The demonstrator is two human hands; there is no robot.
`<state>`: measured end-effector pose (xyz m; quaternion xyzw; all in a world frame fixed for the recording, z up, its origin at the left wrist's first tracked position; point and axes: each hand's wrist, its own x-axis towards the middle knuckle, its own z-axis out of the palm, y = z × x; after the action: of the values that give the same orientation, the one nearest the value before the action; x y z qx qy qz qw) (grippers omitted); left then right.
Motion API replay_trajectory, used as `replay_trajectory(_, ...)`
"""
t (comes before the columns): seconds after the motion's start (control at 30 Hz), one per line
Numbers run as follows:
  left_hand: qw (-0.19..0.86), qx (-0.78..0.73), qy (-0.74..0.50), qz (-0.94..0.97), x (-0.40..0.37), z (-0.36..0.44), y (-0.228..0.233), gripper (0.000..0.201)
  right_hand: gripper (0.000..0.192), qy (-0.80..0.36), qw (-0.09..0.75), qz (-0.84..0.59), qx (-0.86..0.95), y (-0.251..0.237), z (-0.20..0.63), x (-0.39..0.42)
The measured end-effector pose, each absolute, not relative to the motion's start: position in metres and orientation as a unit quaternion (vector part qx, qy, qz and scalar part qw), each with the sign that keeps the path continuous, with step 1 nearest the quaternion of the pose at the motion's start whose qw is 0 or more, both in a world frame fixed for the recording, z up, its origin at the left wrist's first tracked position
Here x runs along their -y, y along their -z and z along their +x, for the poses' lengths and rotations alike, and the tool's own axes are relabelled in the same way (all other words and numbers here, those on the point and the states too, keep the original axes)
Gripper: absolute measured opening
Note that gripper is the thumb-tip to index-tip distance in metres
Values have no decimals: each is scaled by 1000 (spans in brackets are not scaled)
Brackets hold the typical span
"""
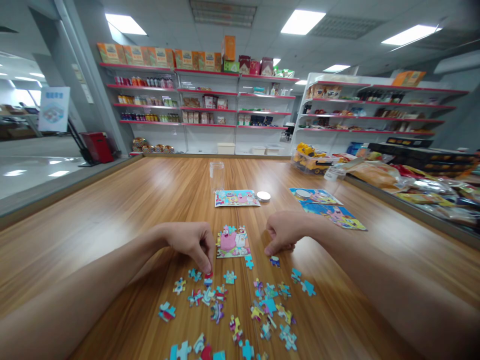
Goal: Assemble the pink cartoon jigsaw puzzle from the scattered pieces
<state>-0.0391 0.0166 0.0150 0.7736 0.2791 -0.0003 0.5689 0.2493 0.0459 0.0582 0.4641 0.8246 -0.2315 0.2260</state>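
A partly joined jigsaw puzzle (232, 242) with a pink cartoon figure lies flat between my hands. My left hand (193, 242) is closed at its left side, thumb and finger pinched on a red and blue puzzle piece (208, 280) at the table top. To the right of the joined part, my right hand (283, 231) rests with fingers curled; what they hold, if anything, is hidden. Just below its fingertips lies a dark blue and white piece (274, 261). A light blue piece (249, 261) sits at the joined part's lower right corner. Several loose pieces (269, 305) are scattered nearer to me.
Behind the puzzle lie a picture card (237, 198), a clear jar (216, 176) and a white lid (263, 196). Further right are blue picture sheets (337, 215), a round lid (302, 193) and a tub of yellow toys (311, 160). Packaged goods (427, 185) line the right edge.
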Motion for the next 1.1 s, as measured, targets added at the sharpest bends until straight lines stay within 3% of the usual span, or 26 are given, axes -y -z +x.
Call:
replay_trajectory(0.17,555,-304,2,774,-16,-38,-15,18,54,275,280,429,-813,-67,252,-45)
replay_trajectory(0.43,554,-320,4,769,-16,-39,-15,21,58,143,340,412,-833,-69,231,-24)
replay_trajectory(0.67,542,-318,8,778,-16,-39,-15,25,74,103,319,414,-847,-70,224,-8)
replay_trajectory(1.1,534,-299,-1,791,-17,-40,-14,30,86,95,285,404,-864,-78,218,10)
